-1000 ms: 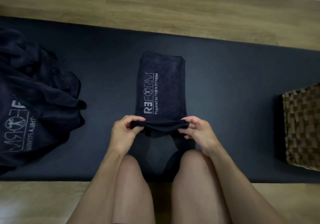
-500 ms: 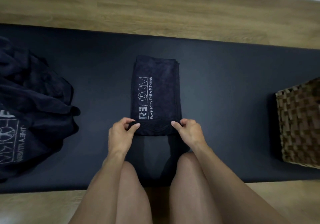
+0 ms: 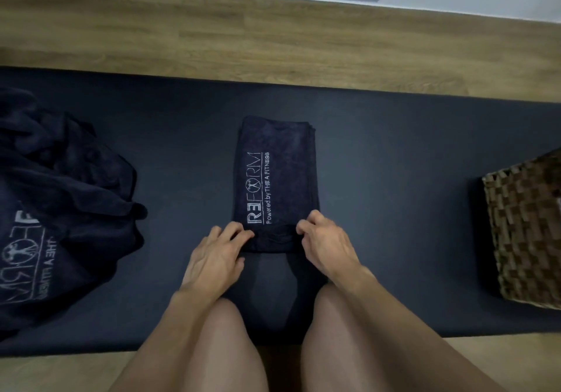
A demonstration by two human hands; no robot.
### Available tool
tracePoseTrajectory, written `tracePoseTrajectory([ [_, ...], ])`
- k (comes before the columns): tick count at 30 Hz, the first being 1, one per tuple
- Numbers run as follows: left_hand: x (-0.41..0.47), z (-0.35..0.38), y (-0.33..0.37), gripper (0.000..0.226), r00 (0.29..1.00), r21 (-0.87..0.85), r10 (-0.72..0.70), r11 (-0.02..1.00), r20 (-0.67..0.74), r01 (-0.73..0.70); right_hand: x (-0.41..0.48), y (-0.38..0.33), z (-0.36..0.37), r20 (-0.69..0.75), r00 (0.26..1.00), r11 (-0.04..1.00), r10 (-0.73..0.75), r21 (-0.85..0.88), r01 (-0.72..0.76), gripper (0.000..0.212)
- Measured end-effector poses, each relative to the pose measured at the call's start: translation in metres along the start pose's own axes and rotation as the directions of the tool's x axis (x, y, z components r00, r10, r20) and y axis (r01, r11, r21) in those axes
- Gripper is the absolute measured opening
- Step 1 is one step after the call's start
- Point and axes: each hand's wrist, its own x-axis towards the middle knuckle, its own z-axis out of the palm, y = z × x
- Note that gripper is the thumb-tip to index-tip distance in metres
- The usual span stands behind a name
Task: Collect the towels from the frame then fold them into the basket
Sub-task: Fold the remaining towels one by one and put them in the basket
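Folded towel (image 3: 276, 179) flat on mat (image 3: 394, 179), well apart from basket (image 3: 528, 227). Pressed near edge with left hand (image 3: 217, 255), flat; right hand (image 3: 326, 241) curled there, grip unclear. Could have flopped open if lifted loosely.

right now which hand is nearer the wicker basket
Right. The right hand is at the folded towel's near right corner, on the side facing the basket; the left hand is at the towel's near left corner, farther from it.
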Motion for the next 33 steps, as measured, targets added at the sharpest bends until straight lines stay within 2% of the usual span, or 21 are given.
tracePoseTrajectory([
  [2, 0.002, 0.001, -0.003, 0.057, 0.999, 0.047, 0.034, 0.998, -0.018, -0.033, -0.004, 0.003, -0.001, 0.024, 0.998, 0.998, -0.056, -0.028, 0.057, 0.021],
  [5, 0.01, 0.001, -0.006, 0.049, 0.993, 0.084, 0.086, 0.993, -0.082, -0.079, -0.006, 0.009, -0.006, 0.174, 0.98, 0.989, -0.1, -0.088, 0.116, 0.048],
  [8, 0.015, 0.0, -0.009, 0.04, 0.988, 0.055, 0.122, 0.992, -0.099, -0.117, 0.002, 0.013, -0.006, 0.158, 0.979, 0.985, -0.127, -0.094, 0.143, 0.041],
  [11, 0.024, -0.008, -0.014, 0.033, 0.998, -0.085, -0.001, 0.996, -0.06, -0.004, 0.016, 0.019, -0.012, 0.162, 0.973, 0.981, -0.165, -0.079, 0.179, 0.033],
  [15, 0.043, -0.015, -0.017, 0.027, 0.984, -0.316, -0.169, 0.932, 0.058, 0.178, 0.039, 0.028, -0.024, 0.224, 0.972, 0.998, -0.069, 0.017, 0.067, 0.033],
  [17, 0.052, -0.017, -0.012, 0.021, 0.95, -0.373, -0.3, 0.875, 0.084, 0.309, 0.046, 0.027, -0.024, 0.158, 0.987, 0.998, -0.024, 0.063, 0.014, 0.026],
  [19, 0.057, -0.019, -0.009, 0.015, 0.913, -0.404, -0.403, 0.826, 0.061, 0.392, 0.049, 0.02, -0.022, 0.001, 0.999, 0.999, -0.047, 0.023, 0.047, 0.016],
  [21, 0.057, -0.018, -0.008, 0.008, 0.936, -0.348, -0.345, 0.888, -0.069, 0.302, 0.047, 0.016, -0.017, -0.135, 0.982, 0.988, -0.135, -0.096, 0.123, 0.01],
  [23, 0.055, -0.014, -0.008, 0.009, 0.969, -0.179, -0.142, 0.978, -0.2, 0.106, 0.041, 0.014, -0.009, -0.202, 0.961, 0.974, -0.19, -0.158, 0.16, 0.016],
  [25, 0.051, -0.009, -0.011, 0.015, 0.965, 0.011, 0.075, 0.997, -0.251, -0.074, 0.033, 0.016, -0.005, -0.206, 0.955, 0.969, -0.214, -0.169, 0.181, 0.018],
  [27, 0.046, -0.005, -0.017, 0.029, 0.955, 0.118, 0.191, 0.979, -0.227, -0.168, 0.023, 0.02, -0.004, -0.134, 0.969, 0.964, -0.206, -0.196, 0.177, 0.042],
  [29, 0.043, -0.002, -0.018, 0.047, 0.962, 0.177, 0.209, 0.968, -0.175, -0.178, 0.019, 0.022, -0.004, -0.06, 0.98, 0.955, -0.192, -0.241, 0.173, 0.061],
  [31, 0.048, -0.004, -0.017, 0.049, 0.974, 0.183, 0.187, 0.97, -0.129, -0.162, 0.025, 0.023, -0.005, -0.025, 0.986, 0.955, -0.164, -0.253, 0.153, 0.057],
  [33, 0.061, -0.007, -0.021, 0.042, 0.99, 0.064, 0.101, 0.993, -0.094, -0.095, 0.04, 0.025, -0.012, 0.011, 0.989, 0.972, -0.144, -0.188, 0.144, 0.044],
])
